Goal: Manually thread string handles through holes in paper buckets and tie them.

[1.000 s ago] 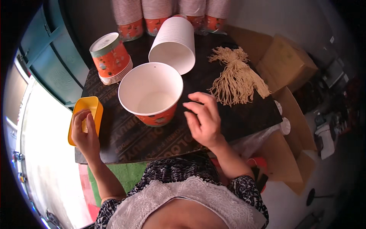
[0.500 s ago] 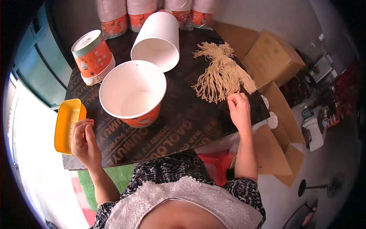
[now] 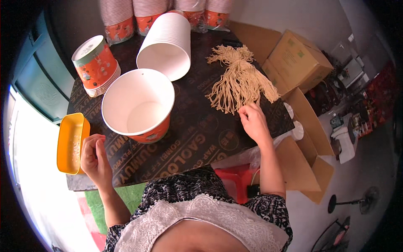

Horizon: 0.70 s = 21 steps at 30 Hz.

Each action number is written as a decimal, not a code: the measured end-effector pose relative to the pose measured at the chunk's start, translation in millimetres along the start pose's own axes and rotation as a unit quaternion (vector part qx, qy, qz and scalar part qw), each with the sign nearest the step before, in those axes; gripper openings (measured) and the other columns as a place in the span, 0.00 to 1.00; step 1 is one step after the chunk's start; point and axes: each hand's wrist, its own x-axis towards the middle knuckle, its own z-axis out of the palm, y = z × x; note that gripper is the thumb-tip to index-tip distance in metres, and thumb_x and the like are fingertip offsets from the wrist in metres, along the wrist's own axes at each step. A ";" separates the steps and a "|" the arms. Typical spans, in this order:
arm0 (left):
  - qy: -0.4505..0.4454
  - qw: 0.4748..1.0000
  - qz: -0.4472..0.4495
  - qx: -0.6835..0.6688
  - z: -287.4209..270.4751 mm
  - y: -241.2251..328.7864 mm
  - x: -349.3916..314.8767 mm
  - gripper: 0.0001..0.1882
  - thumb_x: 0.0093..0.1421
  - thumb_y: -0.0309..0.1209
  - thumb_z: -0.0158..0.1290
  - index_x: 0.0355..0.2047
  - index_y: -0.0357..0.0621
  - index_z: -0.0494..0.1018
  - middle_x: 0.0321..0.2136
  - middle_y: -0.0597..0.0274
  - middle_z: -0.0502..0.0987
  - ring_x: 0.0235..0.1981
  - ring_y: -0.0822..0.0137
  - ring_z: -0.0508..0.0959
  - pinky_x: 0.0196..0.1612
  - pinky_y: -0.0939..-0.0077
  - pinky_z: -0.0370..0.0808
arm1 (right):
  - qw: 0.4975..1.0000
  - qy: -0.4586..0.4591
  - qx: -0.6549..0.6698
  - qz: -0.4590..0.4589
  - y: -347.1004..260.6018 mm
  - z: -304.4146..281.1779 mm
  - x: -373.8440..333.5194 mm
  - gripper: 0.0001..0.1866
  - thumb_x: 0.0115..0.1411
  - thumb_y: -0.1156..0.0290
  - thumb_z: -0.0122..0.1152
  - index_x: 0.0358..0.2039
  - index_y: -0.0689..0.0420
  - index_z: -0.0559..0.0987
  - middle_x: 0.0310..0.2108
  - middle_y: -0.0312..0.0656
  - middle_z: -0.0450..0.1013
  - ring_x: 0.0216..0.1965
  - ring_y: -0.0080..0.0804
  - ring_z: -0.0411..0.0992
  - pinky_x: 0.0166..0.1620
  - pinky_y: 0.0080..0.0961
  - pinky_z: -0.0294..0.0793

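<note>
A large open paper bucket (image 3: 138,98), white inside and orange with printed pictures outside, stands on the dark plywood table in front of me. My left hand (image 3: 95,158) is raised with curled fingers, beside a yellow plastic tray (image 3: 64,145) that holds small white bits. Whatever those fingers may hold is too small to make out. On the right lies a bundle of beige cords (image 3: 241,82), knotted or gathered at its far end. My right hand (image 3: 253,122) is closed in a pinch at the bundle's loose near ends, and its fingertips hide whether a cord is between them.
A nested stack of white buckets (image 3: 170,46) lies on its side behind the open bucket. Another stack of orange buckets (image 3: 95,65) stands upside down at left. Wrapped bucket stacks (image 3: 117,25) line the back. Cardboard boxes (image 3: 296,61) and a red stool (image 3: 235,180) surround the table.
My right hand has shifted left along the loose cord ends. My left hand stays closed beside the yellow tray. The whole view has moved slightly; bucket and cords look undisturbed.
</note>
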 end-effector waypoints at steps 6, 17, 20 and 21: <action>-0.012 1.000 -0.013 -0.002 4.2 -2.7 0.2 0.04 0.62 0.18 0.48 0.30 0.33 0.71 0.32 0.58 0.75 0.30 0.75 0.70 0.34 0.85 0.66 | 0.998 -0.019 -0.045 0.029 -12.9 7.8 -0.4 0.09 0.51 0.71 0.65 0.26 0.62 0.76 0.31 0.50 0.72 0.39 0.48 0.70 0.44 0.39 0.70; -0.014 0.999 -0.044 0.001 3.2 -6.6 -2.3 0.04 0.62 0.18 0.48 0.30 0.33 0.72 0.31 0.63 0.75 0.29 0.79 0.68 0.32 0.87 0.64 | 0.995 0.020 -0.097 -0.003 -9.3 19.1 -5.2 0.04 0.52 0.77 0.60 0.25 0.65 0.75 0.29 0.52 0.72 0.36 0.49 0.70 0.42 0.40 0.70; -0.014 0.999 -0.048 -0.005 2.7 -9.8 -3.1 0.04 0.62 0.19 0.48 0.30 0.33 0.73 0.31 0.64 0.74 0.28 0.80 0.67 0.31 0.88 0.63 | 0.994 0.019 -0.101 0.022 -18.5 17.2 -15.2 0.04 0.51 0.78 0.60 0.24 0.65 0.75 0.29 0.52 0.71 0.35 0.49 0.70 0.41 0.41 0.71; -0.014 0.999 -0.048 -0.007 2.7 -11.0 -3.2 0.04 0.62 0.19 0.48 0.30 0.33 0.73 0.31 0.64 0.74 0.28 0.80 0.67 0.31 0.88 0.63 | 0.995 0.017 -0.101 0.013 -21.2 16.7 -19.6 0.04 0.51 0.78 0.59 0.24 0.64 0.75 0.28 0.52 0.71 0.34 0.49 0.70 0.41 0.41 0.71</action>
